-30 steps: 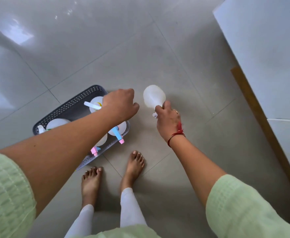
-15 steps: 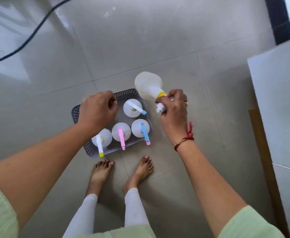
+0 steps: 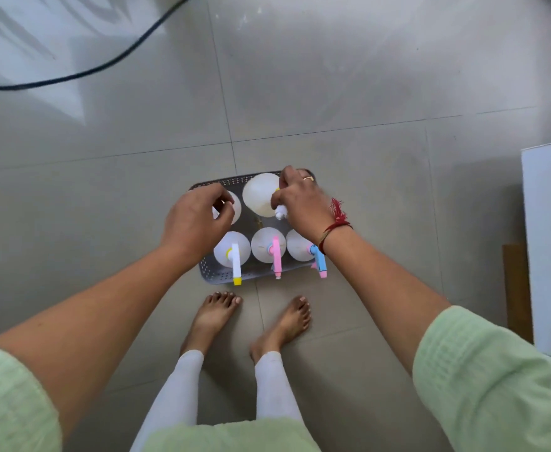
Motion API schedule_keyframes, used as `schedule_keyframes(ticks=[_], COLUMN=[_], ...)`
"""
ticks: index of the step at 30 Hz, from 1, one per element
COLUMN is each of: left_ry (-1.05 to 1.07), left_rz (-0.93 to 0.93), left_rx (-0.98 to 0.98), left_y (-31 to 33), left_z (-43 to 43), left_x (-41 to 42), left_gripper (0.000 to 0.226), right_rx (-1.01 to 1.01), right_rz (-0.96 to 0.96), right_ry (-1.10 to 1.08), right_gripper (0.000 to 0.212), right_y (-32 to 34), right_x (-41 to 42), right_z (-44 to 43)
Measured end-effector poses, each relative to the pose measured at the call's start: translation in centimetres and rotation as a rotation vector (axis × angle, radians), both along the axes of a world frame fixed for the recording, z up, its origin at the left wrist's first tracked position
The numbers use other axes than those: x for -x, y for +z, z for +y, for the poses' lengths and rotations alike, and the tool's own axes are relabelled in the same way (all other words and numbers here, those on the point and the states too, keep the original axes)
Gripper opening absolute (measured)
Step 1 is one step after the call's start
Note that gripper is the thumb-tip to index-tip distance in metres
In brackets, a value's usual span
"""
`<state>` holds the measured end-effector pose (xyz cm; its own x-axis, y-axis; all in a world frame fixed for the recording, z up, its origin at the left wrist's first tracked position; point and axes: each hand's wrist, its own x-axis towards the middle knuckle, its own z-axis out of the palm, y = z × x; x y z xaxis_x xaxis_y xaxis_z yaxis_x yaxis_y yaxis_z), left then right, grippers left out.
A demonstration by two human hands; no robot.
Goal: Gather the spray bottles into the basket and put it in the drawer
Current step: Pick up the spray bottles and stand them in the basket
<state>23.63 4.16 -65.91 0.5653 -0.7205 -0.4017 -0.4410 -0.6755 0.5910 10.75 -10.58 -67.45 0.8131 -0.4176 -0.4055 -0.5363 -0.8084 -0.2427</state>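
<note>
A dark perforated basket [image 3: 222, 275] sits on the floor just beyond my bare feet. Three white spray bottles stand in its near row, with a yellow-tipped [image 3: 233, 254], a pink [image 3: 269, 244] and a blue trigger [image 3: 300, 246]. My right hand [image 3: 303, 203] grips the head of another white spray bottle [image 3: 260, 195], holding it tilted over the basket's far right part. My left hand [image 3: 196, 220] is closed over a bottle [image 3: 235, 207] at the far left, mostly hiding it.
A black cable [image 3: 111, 65] curves across the grey tiled floor at the upper left. A white cabinet [image 3: 549, 243] with a wooden edge [image 3: 517, 288] stands at the right.
My right hand has carried its bottle from beside the basket to over its far right part. The left hand stayed at the basket's far left. The camera view has shifted.
</note>
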Motion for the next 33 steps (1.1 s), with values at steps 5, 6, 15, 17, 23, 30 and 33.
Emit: schedule_keyframes(ticks=[5,6,15,17,23,30,33], left_ry=[0.012,0.025,0.081,0.14,0.166,0.069,0.052], left_rz=[-0.05,-0.033,0.019,0.045,0.044,-0.041,-0.055], left_rx=[-0.198,-0.224,-0.466,-0.439,-0.372,-0.381,-0.39], left_y=[-2.8,-3.4,-8.4,-9.1,-10.2,-10.7,-11.1], left_z=[0.7,0.6,0.3,0.2,-0.6,-1.5,-1.4], left_x=[-0.8,-0.9,-0.2,-0.3,0.3,1.6,1.4], left_gripper=[0.03,0.034,0.057,0.056,0.059,0.045,0.045], right_rx=[-0.002,-0.007,0.001,-0.012,-0.111,-0.24,-0.238], right_rz=[0.139,0.161,0.294,0.278,0.096,-0.15,0.109], right_ry=[0.192,0.233,0.44,0.455,0.256,-0.577,-0.545], right_gripper=[0.021,0.021,0.025,0.026,0.034,0.059,0.066], right_y=[-2.3,-2.8,-7.0,-7.6,-8.6,-7.5,-8.5], right_x=[-0.8,-1.1,-2.1,-2.1,-1.2,-1.1,-2.3], right_z=[0.3,0.4,1.0,0.4,-0.8,1.1,1.7])
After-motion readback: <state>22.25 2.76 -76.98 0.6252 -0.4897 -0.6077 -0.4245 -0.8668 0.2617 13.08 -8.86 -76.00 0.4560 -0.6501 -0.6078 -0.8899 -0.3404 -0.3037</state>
